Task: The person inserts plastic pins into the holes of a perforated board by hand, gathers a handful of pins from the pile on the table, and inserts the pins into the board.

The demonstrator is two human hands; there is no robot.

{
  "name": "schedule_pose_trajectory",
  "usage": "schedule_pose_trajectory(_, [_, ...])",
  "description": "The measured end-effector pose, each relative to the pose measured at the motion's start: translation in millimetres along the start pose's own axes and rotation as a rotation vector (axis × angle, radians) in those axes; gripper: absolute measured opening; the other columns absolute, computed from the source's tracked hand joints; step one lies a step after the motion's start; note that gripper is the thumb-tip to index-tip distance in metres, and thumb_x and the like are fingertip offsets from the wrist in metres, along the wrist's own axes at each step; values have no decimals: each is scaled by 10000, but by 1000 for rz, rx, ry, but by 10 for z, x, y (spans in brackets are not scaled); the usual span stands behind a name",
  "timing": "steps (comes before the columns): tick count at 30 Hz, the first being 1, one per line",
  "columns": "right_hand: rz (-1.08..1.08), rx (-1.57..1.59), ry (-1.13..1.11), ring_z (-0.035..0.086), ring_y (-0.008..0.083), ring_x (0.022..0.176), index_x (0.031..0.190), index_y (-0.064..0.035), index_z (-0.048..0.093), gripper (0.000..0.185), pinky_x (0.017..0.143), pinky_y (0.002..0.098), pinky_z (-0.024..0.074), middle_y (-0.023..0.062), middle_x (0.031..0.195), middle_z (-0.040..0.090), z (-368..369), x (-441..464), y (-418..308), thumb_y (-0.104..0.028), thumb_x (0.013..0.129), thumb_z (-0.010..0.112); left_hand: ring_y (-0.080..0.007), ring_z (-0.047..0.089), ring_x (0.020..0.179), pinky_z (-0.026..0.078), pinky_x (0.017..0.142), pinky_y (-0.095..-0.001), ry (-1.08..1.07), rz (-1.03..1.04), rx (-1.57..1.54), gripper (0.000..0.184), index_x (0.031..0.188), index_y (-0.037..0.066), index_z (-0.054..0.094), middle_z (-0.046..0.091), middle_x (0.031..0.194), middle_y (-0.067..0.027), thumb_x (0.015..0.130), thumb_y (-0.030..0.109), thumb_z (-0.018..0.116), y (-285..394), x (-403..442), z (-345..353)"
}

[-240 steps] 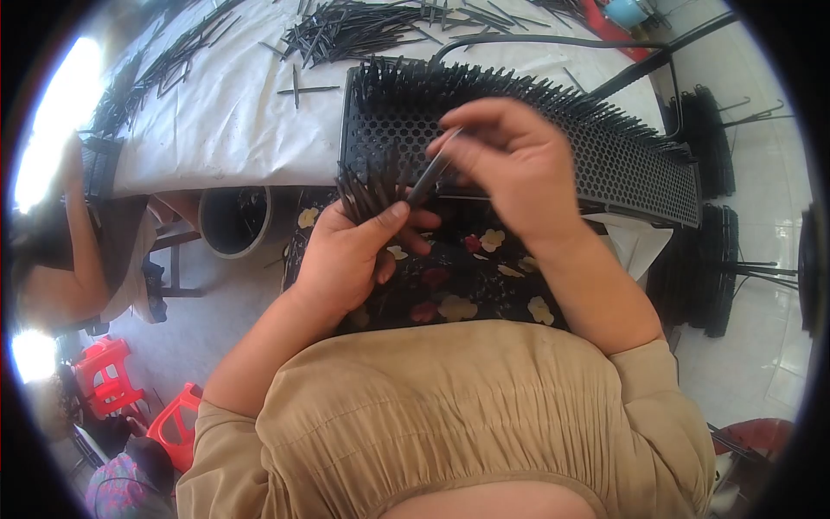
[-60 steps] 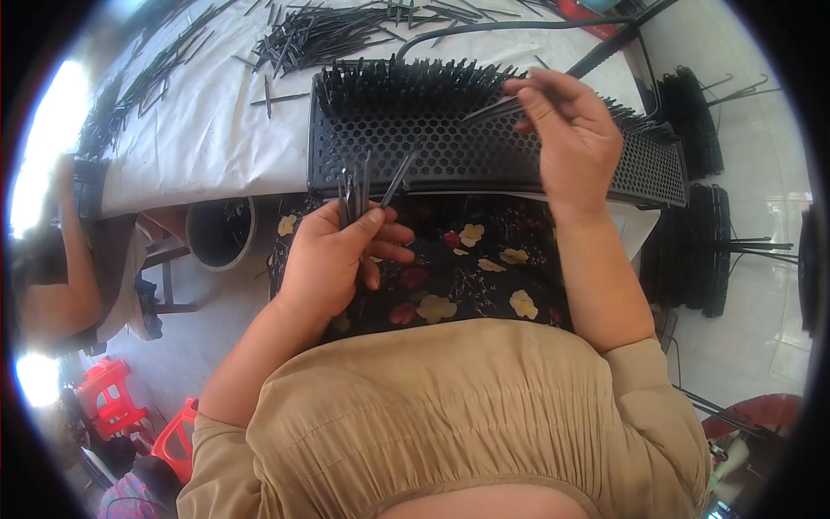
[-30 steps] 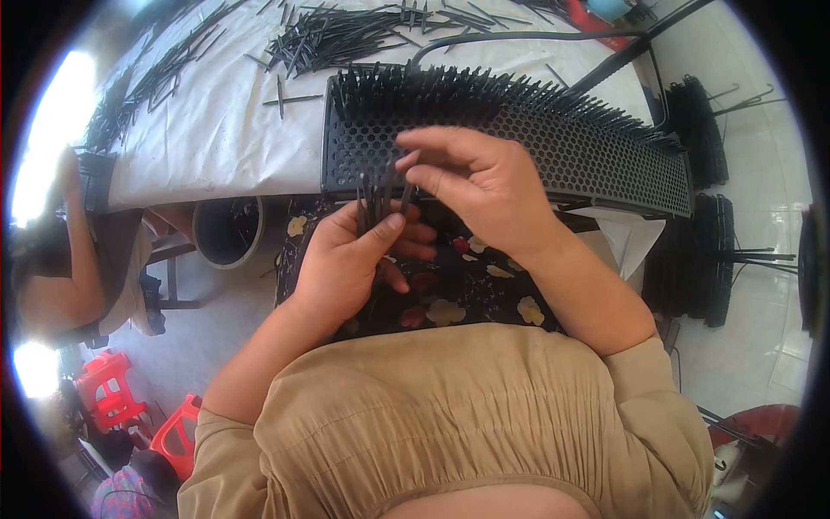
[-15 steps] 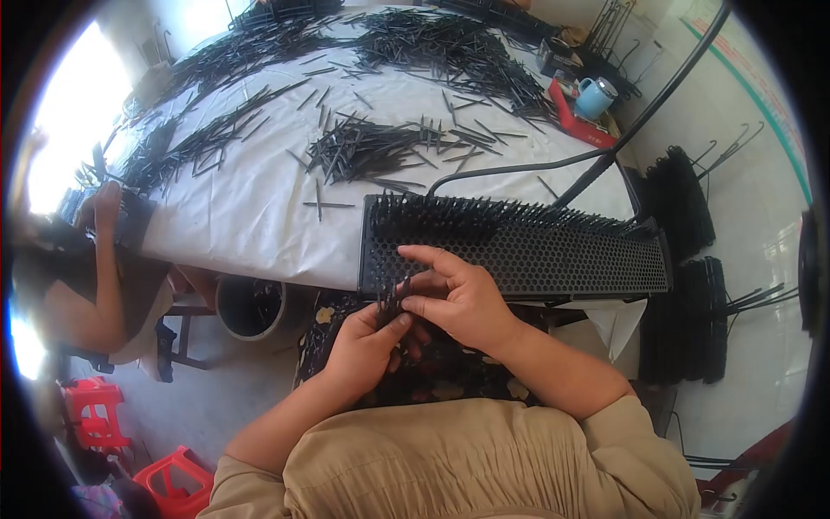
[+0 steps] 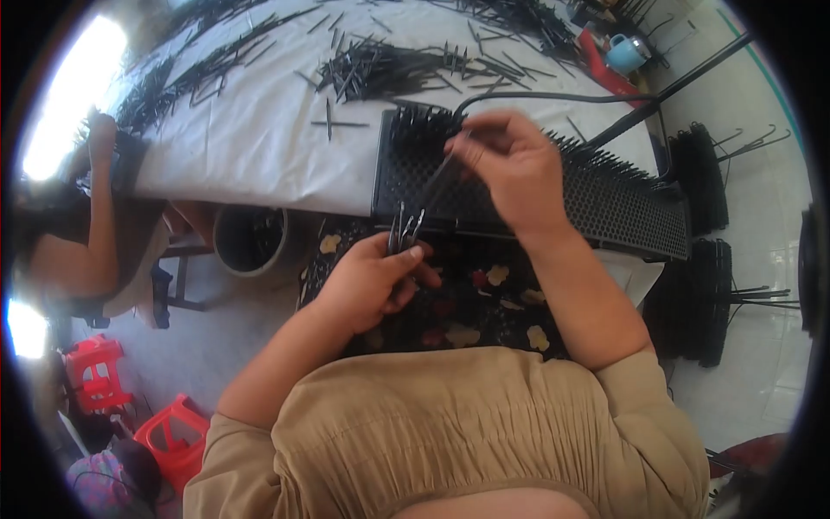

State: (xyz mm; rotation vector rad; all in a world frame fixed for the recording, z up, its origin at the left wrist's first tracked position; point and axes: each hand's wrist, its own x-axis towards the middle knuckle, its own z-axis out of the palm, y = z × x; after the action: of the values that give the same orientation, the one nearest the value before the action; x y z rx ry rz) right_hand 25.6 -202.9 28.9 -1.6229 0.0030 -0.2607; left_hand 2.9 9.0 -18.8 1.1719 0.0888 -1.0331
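Several slim black pointed sticks (image 5: 403,230) stand up out of my left hand (image 5: 367,281), whose fingers and thumb are closed around them above my lap. My right hand (image 5: 523,173) is raised over the left part of a black perforated rack (image 5: 605,212). Between its thumb and fingers it pinches one slim dark stick (image 5: 439,179), which slants down to the left. Rows of similar upright sticks (image 5: 421,127) fill the back of the rack, while its front holes show bare. The exact kind of these sticks cannot be made out.
Loose black sticks (image 5: 376,73) lie heaped on the white-covered table (image 5: 251,164). A black metal bar (image 5: 666,91) crosses behind the rack. Another person's arm (image 5: 102,203) is at the left, near a bucket (image 5: 251,246). A blue mug (image 5: 625,54) stands at the back right.
My hands have moved apart. The right one has risen up and right over the rack with a stick, while the left stays low with its bunch. The view has tilted downward.
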Motion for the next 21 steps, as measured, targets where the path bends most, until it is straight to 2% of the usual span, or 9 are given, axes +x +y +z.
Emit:
schedule_pose_trajectory(1, [12,-1,-5,690,158,841,1070,12,595,192,711,245,557,116,928,706,-4,71,67,16,895,673,-110,548,578,373,418,-210,-33,-10,-100,195,1135,13,577,679,906,-127,1002,153,546,-31,16,-30])
schedule_pose_trajectory(3, [-422,-67,-10,691,159,869,1055,12,593,176,787,251,570,133,970,706,21,196,173,60,896,652,-125,567,626,425,466,-231,-119,-20,-242,177,1129,16,567,668,917,-141,997,134,551,-53,37,-105])
schedule_pose_trajectory(4, [-468,-111,-35,691,163,911,1047,20,592,172,852,258,566,141,997,704,40,216,199,91,895,635,-125,567,626,425,466,-231,-118,-21,-245,177,1129,16,567,668,917,-141,997,134,551,-52,42,-98])
schedule_pose_trajectory(7, [-584,-238,-78,693,162,929,1033,27,600,154,843,258,565,130,978,711,116,276,199,71,894,650,-163,604,669,485,515,-282,2,-42,-270,201,1176,28,556,668,937,-161,1011,140,527,38,-11,19])
schedule_pose_trajectory(8, [-580,-236,-83,693,162,929,1033,27,600,154,843,258,565,130,978,711,150,295,216,71,894,650,-179,625,707,524,569,-311,-3,-53,-350,217,1183,22,549,667,956,-159,1016,157,519,78,-36,55])
schedule_pose_trajectory(10, [-615,-252,-45,719,157,842,982,1,650,168,733,246,564,102,905,730,203,323,252,28,833,722,-196,646,744,563,622,-340,-6,-67,-435,233,1190,16,541,667,975,-157,1021,173,510,88,-46,42])
schedule_pose_trajectory(15, [-638,-284,-35,726,171,830,977,-7,662,159,723,249,567,102,892,731,235,376,263,14,833,725,-239,671,885,599,718,-424,-68,-62,-291,271,1217,-1,536,662,1055,-156,1028,185,484,29,1,-103])
schedule_pose_trajectory(18, [-632,-285,-35,723,178,820,974,-17,669,159,713,255,562,102,886,730,247,396,290,-2,828,732,-237,675,873,599,679,-411,-62,-45,-410,270,1222,2,532,666,1056,-152,1027,183,484,0,19,-56])
schedule_pose_trajectory(21, [-661,-371,-19,709,204,795,950,-32,683,156,696,278,550,100,868,724,216,403,263,-21,807,746,-212,649,900,589,681,-370,-50,-27,-351,235,1187,26,547,656,1082,-132,1027,187,488,72,-49,-13])
